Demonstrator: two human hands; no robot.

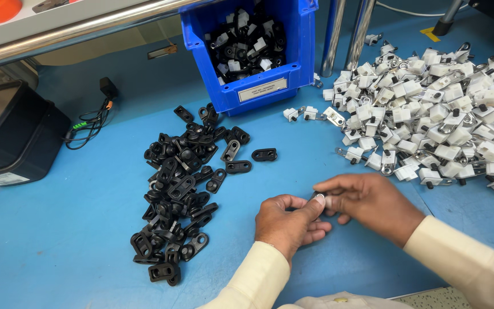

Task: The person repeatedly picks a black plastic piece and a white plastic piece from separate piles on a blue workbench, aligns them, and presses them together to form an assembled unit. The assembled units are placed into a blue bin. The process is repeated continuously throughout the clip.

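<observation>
Both hands, left hand (287, 220) and right hand (367, 200), pinch one small white clip (319, 198) together, right of the black bracket pile (181, 194); joining looks underway.

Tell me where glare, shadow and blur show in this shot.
Head view: bright glare streaks the slanted metal rail; soft shadow lies under the hands on the blue table; the heap of small black plastic brackets is sharp; no marked blur.

A blue bin (293, 74) of parts stands beside a black box (12, 137) and cables (90, 123)
</observation>
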